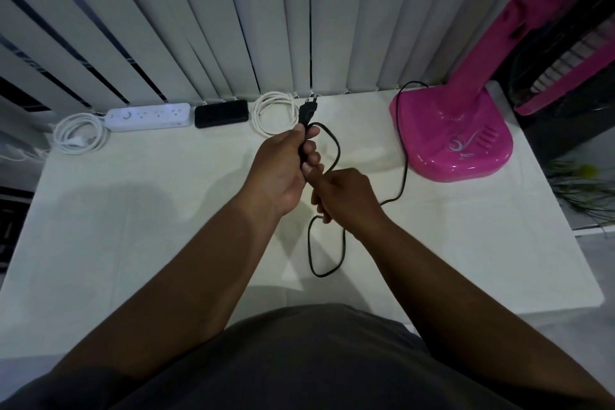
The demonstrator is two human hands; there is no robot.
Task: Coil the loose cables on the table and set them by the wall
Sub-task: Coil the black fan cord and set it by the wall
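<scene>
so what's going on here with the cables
A person is coiling the black cable of the pink fan. The left hand grips the plug end with one loop formed, while the right hand feeds in more cord; the rest trails loose on the white table back to the fan. Two white cables already lie coiled by the wall, beside a power strip.

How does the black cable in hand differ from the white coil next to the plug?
The black cable is dark, only partly looped, held by the left hand and right hand, and trails to the pink fan base. The white coil is pale, fully coiled, lying untouched by the blinds. Both are thin, flexible cords.
</scene>
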